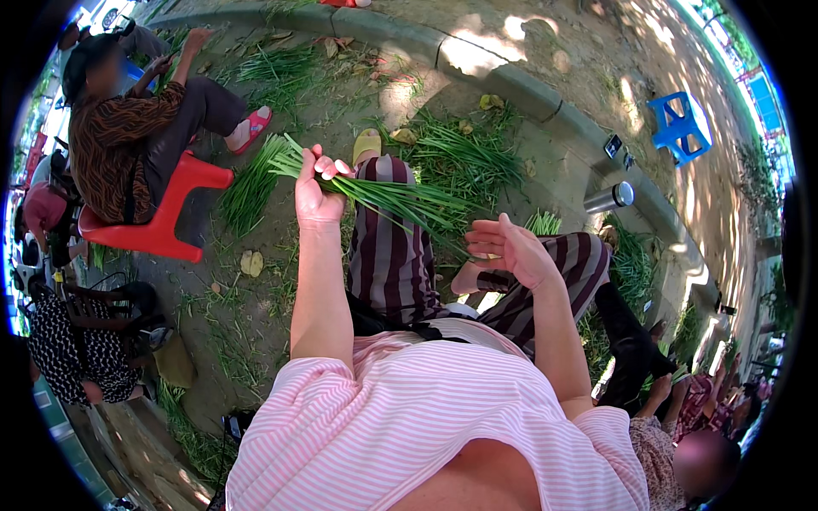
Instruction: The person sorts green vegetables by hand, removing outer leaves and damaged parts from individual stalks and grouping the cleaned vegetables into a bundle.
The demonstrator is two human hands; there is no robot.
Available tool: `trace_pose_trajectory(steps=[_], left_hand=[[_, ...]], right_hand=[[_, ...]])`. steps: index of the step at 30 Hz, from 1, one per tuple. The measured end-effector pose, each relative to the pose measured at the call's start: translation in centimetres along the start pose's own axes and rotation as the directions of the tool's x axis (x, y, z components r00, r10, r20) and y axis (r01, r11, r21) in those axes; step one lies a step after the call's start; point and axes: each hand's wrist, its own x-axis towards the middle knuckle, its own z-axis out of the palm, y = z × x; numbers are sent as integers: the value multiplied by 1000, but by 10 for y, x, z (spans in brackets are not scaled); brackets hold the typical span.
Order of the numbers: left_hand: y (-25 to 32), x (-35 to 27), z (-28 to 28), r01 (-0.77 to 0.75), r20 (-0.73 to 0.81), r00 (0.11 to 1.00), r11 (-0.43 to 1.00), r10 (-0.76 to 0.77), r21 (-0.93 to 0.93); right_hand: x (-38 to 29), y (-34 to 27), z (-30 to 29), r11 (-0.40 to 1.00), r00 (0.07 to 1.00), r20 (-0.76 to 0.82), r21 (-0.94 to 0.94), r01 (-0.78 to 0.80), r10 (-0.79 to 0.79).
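My left hand [321, 188] is closed around the pale cut ends of a bunch of long green stalks [399, 198], which look like garlic chives. The bunch points to the right, across and above my striped knee. Level with its loose leafy tips, my right hand [514, 250] holds nothing, its palm turned towards the bunch and its fingers extended. A heap of similar stalks [463, 153] covers the ground beyond my knees. Another pile [252, 191] lies left of my left hand. A few stalk ends [543, 223] show behind my right knee.
At the left a person sits on a red plastic stool [167, 207]. A steel flask [609, 198] stands to the right, near a stone kerb [578, 128] that bears a phone-like device [613, 146]. Beyond it is a blue plastic stool [682, 128]. Other people sit at both sides.
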Motion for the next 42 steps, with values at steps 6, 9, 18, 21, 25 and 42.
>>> trace_pose_trajectory(steps=[6, 9, 18, 21, 25, 42], left_hand=[[1, 2, -3, -27, -23, 999, 999, 27, 20], [1, 2, -5, -40, -28, 999, 999, 41, 31], [1, 5, -7, -54, -19, 998, 997, 54, 49], [1, 6, -7, -66, -14, 998, 996, 67, 56], [-1, 5, -5, -78, -14, 997, 995, 79, 54], [-5, -1, 8, -110, -28, 993, 992, 112, 66]], right_hand=[[-10, 12, -19, 989, 959, -241, -66, 136, -148], [-18, 16, -20, 974, 938, -276, -145, 176, -211], [-18, 39, 3, 650, 866, -102, -704, 285, -490], [-19, 35, 22, 447, 832, -17, -850, 280, -555], [-14, 39, 23, 420, 860, -83, -893, 160, -504], [11, 62, 4, 973, 889, -401, -29, 230, -222]])
